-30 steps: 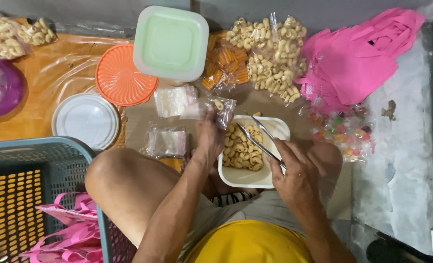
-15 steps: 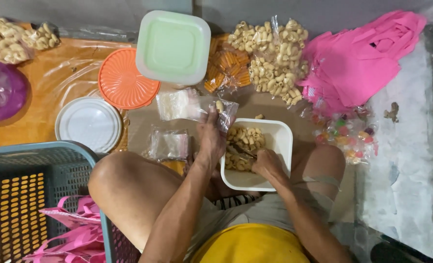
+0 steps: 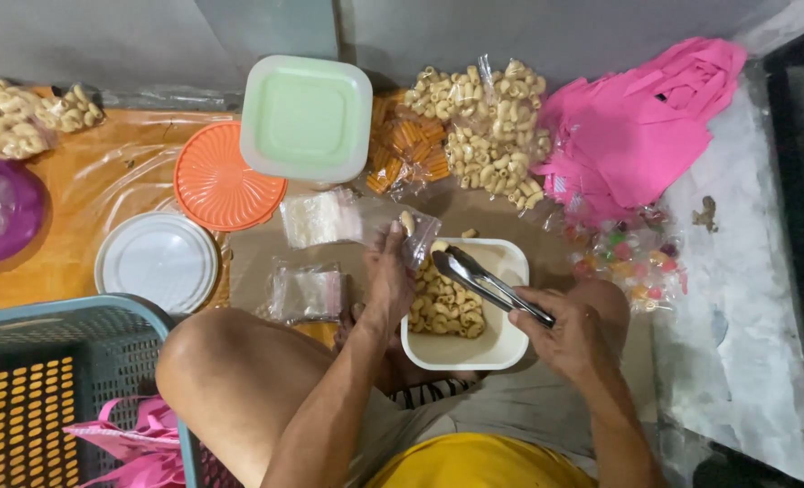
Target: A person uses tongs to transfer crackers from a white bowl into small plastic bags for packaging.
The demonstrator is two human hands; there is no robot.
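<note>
The small clear bag [image 3: 417,237] is held open at the far rim of the white square tub [image 3: 501,343], pinched by the left hand [image 3: 389,280], whose fingers are closed on the edge of the bag. One pale curled snack piece [image 3: 439,246] sits at the mouth of the bag, at the tips of the metal tongs [image 3: 490,286]. The right hand [image 3: 566,333] is wrapped firmly around the handle end of the tongs, which reach over the tub toward the bag. The tub rests between the person's legs and is partly filled with the same curled snacks [image 3: 447,307].

On the floor just beside the left hand lie two filled clear bags, one near the knee [image 3: 304,293] and one farther away [image 3: 316,218]. Beyond them are an orange round lid [image 3: 212,185], a white round lid [image 3: 156,262] and a pale green square container [image 3: 306,117]. A blue basket [image 3: 54,380] stands at the near left, and pink bags [image 3: 637,131] lie at the far right.
</note>
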